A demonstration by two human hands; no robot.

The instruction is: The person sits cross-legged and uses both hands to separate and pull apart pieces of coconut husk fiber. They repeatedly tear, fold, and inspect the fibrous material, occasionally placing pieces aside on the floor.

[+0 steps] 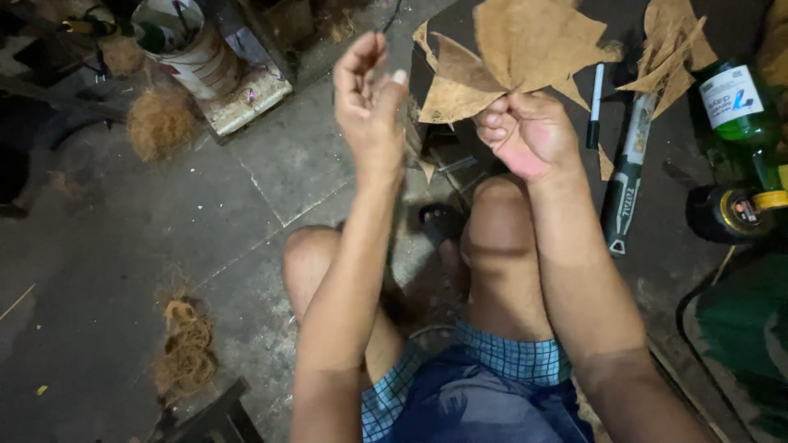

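Note:
My right hand point(529, 131) is closed around the lower edge of a bunch of thin, ragged brown fibre sheets point(513, 49), held up over my right knee. My left hand point(369, 102) is raised beside it, palm turned inward, fingers loosely apart; it may pinch a very fine strand, but I cannot make one out. Both forearms rise from my lap, with my bare knees and blue checked shorts below them.
More brown sheets point(673, 45) lie on a dark board at the right, beside a black marker point(594, 107), a cutting knife point(625, 184), a green bottle point(739, 107) and a dark tape roll point(726, 213). Fibre clumps point(160, 123) point(185, 344) and a white bucket point(193, 45) stand left.

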